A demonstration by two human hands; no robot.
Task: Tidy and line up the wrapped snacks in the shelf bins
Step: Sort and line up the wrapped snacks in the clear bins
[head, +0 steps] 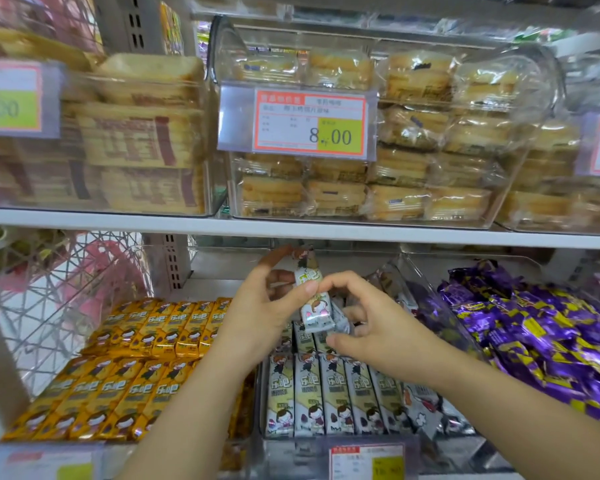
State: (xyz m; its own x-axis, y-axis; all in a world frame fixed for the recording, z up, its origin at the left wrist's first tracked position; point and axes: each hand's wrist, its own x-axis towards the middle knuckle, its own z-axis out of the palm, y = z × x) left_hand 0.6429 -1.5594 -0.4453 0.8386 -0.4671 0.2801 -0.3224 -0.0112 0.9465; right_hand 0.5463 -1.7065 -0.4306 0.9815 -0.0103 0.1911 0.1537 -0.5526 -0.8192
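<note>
Both hands hold one white bar (313, 308) upright in the air above the middle bin (281, 448) of the lower shelf. The left hand (265, 308) pinches the bar's upper half, with the thumb on the front and the fingers (280, 276) curled behind it. The right hand (373, 329) grasps the lower half, with its forefinger arched over to the wrapper and its thumb under the bottom end. A second silvery wrapper shows just behind the bar, but whether the right hand also holds it cannot be told. Below the hands, white bars (329, 393) stand side by side in a neat front row, and a few lie loose and askew at the row's right end. In the bin to the left, yellow bars (132, 362) lie in two even rows. To the right, purple snacks (548, 341) are heaped without order. On the shelf above, clear bins hold wrapped cakes (413, 133) behind a price tag (309, 123). A pink wire basket (84, 271) stands at the far left.
</note>
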